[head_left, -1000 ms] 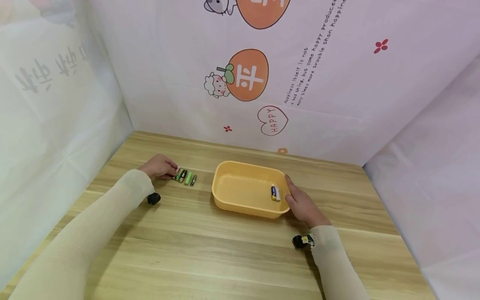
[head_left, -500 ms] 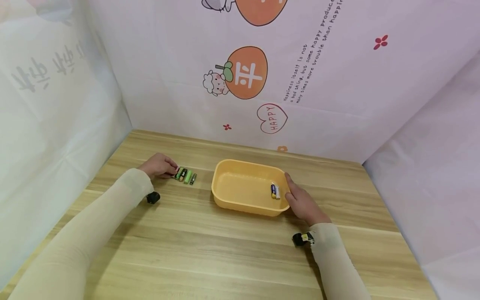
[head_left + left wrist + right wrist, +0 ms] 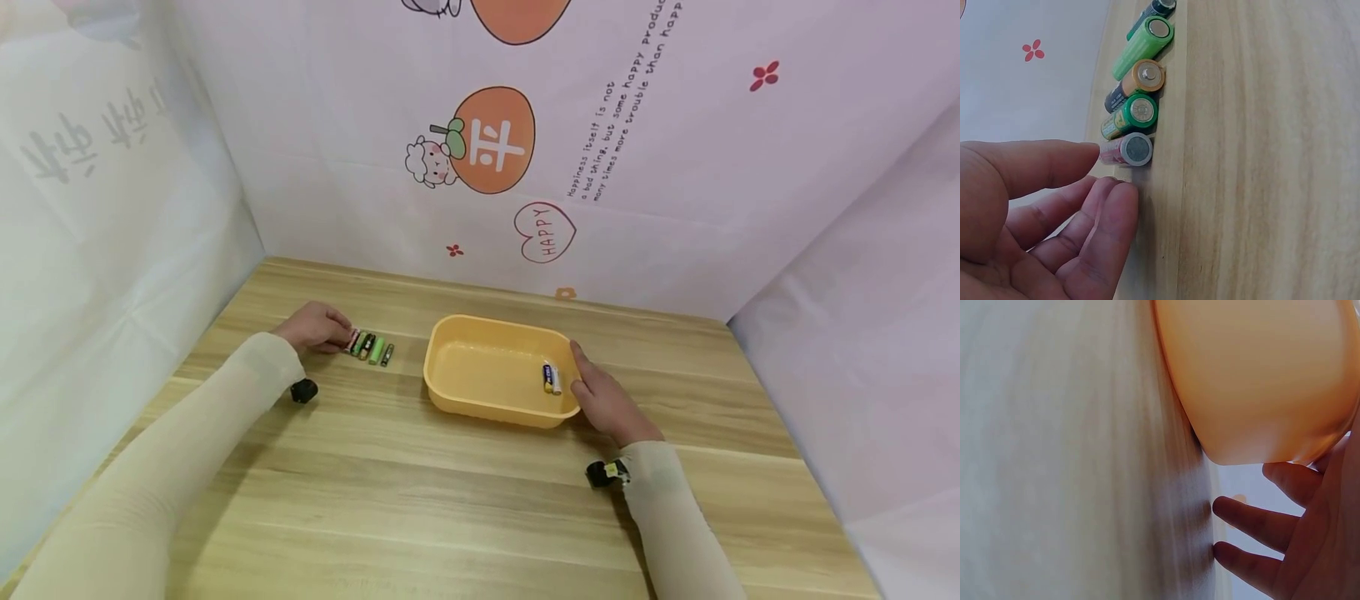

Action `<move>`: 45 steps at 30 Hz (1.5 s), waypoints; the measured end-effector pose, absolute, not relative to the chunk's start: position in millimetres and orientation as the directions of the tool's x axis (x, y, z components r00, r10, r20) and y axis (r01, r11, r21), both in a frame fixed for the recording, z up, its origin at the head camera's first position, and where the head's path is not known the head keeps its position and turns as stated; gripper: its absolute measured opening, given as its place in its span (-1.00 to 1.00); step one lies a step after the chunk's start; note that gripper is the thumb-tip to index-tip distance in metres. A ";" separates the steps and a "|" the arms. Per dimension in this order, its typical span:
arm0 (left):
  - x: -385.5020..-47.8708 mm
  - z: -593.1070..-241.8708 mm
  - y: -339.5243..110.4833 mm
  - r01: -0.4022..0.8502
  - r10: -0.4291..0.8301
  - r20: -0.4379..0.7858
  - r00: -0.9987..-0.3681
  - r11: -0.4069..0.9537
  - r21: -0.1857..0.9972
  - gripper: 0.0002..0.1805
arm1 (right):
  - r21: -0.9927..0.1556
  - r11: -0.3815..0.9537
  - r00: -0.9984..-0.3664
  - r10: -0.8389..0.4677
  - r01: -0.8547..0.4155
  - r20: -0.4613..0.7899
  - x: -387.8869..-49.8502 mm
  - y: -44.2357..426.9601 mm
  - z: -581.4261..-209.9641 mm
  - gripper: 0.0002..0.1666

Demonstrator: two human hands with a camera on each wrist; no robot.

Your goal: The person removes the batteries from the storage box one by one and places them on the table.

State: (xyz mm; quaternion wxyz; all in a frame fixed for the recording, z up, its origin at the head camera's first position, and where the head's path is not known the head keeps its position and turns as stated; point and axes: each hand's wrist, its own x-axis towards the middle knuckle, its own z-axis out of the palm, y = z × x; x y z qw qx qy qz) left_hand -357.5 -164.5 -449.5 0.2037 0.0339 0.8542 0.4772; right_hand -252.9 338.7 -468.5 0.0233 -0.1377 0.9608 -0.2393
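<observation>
My left hand (image 3: pixel 315 327) is at the left end of a row of several batteries on the table. Its thumb tip is at the side of a pink-and-silver battery (image 3: pixel 1136 149), the fingers slightly bent below it with a gap between. Beside that one lie a green-and-gold battery (image 3: pixel 1141 109), a black-and-copper one (image 3: pixel 1147 76), a light green one (image 3: pixel 1145 47) and a dark one (image 3: pixel 1163 6). My right hand (image 3: pixel 606 407) grips the right rim of a yellow plastic basin (image 3: pixel 480 371), thumb inside and fingers outside. Inside lie a blue-and-yellow battery (image 3: pixel 547 379) and a white one (image 3: pixel 557 382).
The wooden table (image 3: pixel 390 500) runs up to a printed white cloth (image 3: pixel 645 250) at the back. More white cloth hangs at the left and right sides. A black wrist camera (image 3: pixel 303 391) sits under the left sleeve, another (image 3: pixel 597 474) by the right one.
The left hand has drawn slightly left, so the pink-and-silver battery shows more fully at the row's end. The right hand keeps its hold on the basin; the head view has tilted slightly.
</observation>
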 end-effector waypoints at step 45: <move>-343.9 -411.9 -86.2 -0.013 0.378 -0.206 -0.903 0.453 0.891 -0.60 | -0.468 0.849 -0.962 -0.271 -0.246 0.014 -252.8 338.0 -468.7 -0.24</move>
